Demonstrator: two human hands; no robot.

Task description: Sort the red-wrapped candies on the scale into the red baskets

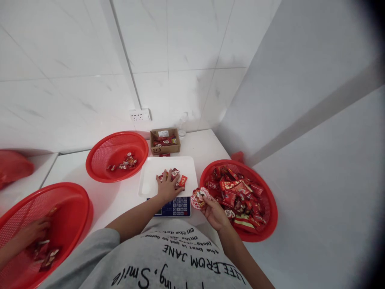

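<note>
My left hand [167, 189] lies palm down with its fingers spread over several small red candy packets [183, 181] on a white scale tray [150, 180]. My right hand [214, 212] pinches a red-and-white packet [198, 198] with a scalloped, rounded edge and a printed picture. It holds this beside the tray's right front corner. Partly under the left wrist shows the scale's blue keypad [177, 206]. Close to my right hand stands a red basket [272, 212] filled with red-wrapped candies [237, 192].
A red basket [99, 144] with a few candies stands behind left. Another person's hand [33, 233] reaches into a red basket [72, 190] at the near left. A cardboard box [164, 150] of red packets sits behind the tray. A red bag [15, 166] lies far left.
</note>
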